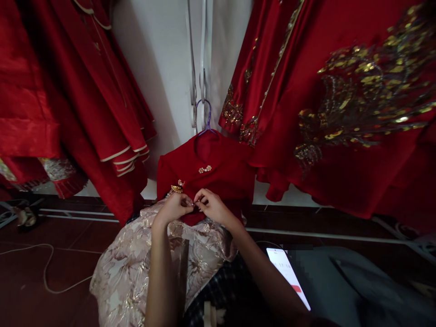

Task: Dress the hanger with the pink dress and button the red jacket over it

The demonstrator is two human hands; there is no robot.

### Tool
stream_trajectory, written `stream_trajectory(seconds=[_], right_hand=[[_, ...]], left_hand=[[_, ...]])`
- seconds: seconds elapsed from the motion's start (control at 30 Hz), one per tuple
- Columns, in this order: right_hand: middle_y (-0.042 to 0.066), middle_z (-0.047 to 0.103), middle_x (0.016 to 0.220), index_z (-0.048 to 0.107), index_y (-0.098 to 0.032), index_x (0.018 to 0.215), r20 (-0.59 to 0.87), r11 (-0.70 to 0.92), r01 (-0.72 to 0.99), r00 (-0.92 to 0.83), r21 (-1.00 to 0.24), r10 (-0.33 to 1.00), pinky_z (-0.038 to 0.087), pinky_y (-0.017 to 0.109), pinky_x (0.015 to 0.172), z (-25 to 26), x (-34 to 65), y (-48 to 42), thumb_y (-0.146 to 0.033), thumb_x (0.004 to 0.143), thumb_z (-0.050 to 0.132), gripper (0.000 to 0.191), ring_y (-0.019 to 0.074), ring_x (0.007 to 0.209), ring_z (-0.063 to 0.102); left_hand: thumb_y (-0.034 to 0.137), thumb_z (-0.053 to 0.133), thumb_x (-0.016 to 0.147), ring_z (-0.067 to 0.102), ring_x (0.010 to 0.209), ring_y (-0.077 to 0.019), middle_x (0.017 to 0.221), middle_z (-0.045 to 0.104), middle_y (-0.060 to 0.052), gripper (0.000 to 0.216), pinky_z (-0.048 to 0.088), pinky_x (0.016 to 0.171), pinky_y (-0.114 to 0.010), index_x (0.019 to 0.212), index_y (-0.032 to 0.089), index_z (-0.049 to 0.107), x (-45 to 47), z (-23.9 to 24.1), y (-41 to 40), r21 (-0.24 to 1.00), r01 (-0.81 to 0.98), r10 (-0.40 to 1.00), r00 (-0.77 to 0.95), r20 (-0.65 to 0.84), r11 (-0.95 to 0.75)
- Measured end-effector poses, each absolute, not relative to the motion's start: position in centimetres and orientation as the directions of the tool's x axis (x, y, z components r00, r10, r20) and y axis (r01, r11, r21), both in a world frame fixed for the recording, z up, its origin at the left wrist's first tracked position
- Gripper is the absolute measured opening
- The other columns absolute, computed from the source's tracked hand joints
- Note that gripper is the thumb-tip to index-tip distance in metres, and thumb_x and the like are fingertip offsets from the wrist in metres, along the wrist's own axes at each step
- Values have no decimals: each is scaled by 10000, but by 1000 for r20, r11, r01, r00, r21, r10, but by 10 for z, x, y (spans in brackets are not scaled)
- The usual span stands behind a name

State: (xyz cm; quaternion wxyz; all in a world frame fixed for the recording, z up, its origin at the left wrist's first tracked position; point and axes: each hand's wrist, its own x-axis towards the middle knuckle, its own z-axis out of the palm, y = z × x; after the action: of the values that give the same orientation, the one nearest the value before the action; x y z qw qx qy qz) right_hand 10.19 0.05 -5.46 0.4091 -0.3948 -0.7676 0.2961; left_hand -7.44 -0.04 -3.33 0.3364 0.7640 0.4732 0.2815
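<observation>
In front of the red top [185,161], my left hand [173,209] and my right hand [214,208] meet with their fingertips nearly touching. Both pinch at a tiny item between them, too small to make out. The top hangs on a purple hanger [209,111] and bears a pearl-like flower ornament [205,169] below its neckline. Just above my left hand, a gold ornament [176,188] and a small flower-shaped one [180,183] show against the red cloth. Pinkish-gold floral brocade [124,261] spreads beneath my forearms.
Red garments [91,81] hang on the left, and a red gown with gold sequins [368,72] hangs on the right. A lit phone [286,272] lies by my right arm on a grey surface [327,281]. White cable [47,272] trails across the floor; a rack bar [327,237] runs low.
</observation>
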Motion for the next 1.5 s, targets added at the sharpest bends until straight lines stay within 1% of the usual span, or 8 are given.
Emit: stream_trajectory(seconds=[0.17, 0.37, 0.57, 0.7, 0.93, 1.17, 1.33, 1.5], right_hand=[[7, 547, 862, 542, -189, 801, 425, 533, 365, -337, -763, 840, 477, 220, 669, -56, 100, 1, -75, 761, 490, 131, 92, 698, 558], [8, 524, 869, 538, -186, 787, 451, 548, 401, -315, -734, 835, 449, 188, 607, -58, 100, 4, -42, 748, 463, 168, 75, 659, 542], [9, 544, 858, 526, -182, 794, 416, 538, 384, -358, -751, 836, 452, 198, 611, -57, 104, 6, -79, 755, 498, 113, 80, 650, 548], [11, 565, 853, 525, -183, 803, 404, 545, 374, -393, -750, 826, 448, 200, 603, -56, 105, 5, -97, 756, 521, 98, 92, 668, 556], [9, 562, 852, 523, -180, 792, 382, 542, 378, -422, -750, 822, 444, 188, 588, -58, 105, 5, -78, 740, 507, 116, 82, 647, 556], [0, 547, 848, 517, -178, 778, 388, 559, 378, -440, -738, 810, 444, 177, 582, -60, 104, 5, -82, 700, 541, 126, 76, 644, 562], [-2, 553, 848, 515, -177, 795, 409, 565, 338, -434, -752, 803, 440, 176, 577, -63, 104, 8, -119, 706, 559, 115, 72, 630, 559], [-10, 545, 826, 505, -178, 792, 439, 569, 356, -383, -741, 812, 431, 174, 571, -70, 102, 12, -126, 701, 562, 120, 73, 626, 558]], left_hand=[[220, 578, 645, 591, 656, -134, 712, 679, -36, 143, 442, 618, -220, 724, 118, 640, -71, -32, 0, 780, 528, 911, 394, 124, -335], [225, 569, 650, 585, 632, -137, 678, 677, -31, 130, 413, 598, -222, 686, 126, 645, -64, -29, 2, 698, 615, 917, 363, 163, -368], [192, 509, 665, 546, 608, -122, 678, 666, -26, 179, 388, 571, -211, 713, 110, 661, -70, -39, 6, 720, 572, 893, 424, 151, -393], [169, 462, 664, 480, 557, -100, 606, 622, -2, 207, 347, 535, -203, 672, 104, 658, -74, -43, 8, 700, 587, 882, 451, 134, -407], [148, 463, 637, 416, 521, -85, 546, 574, 9, 187, 302, 492, -189, 599, 109, 642, -76, -46, 9, 696, 594, 883, 453, 125, -403], [118, 446, 613, 316, 480, -63, 454, 414, 47, 168, 238, 467, -187, 497, 112, 567, -78, -46, 10, 653, 636, 887, 444, 125, -410], [166, 490, 653, 380, 502, -77, 507, 502, 27, 161, 269, 486, -197, 582, 107, 622, -73, -45, 9, 636, 671, 908, 402, 119, -381], [205, 552, 642, 408, 515, -89, 513, 530, 9, 140, 262, 487, -208, 557, 105, 600, -65, -45, 10, 562, 743, 927, 353, 130, -362]])
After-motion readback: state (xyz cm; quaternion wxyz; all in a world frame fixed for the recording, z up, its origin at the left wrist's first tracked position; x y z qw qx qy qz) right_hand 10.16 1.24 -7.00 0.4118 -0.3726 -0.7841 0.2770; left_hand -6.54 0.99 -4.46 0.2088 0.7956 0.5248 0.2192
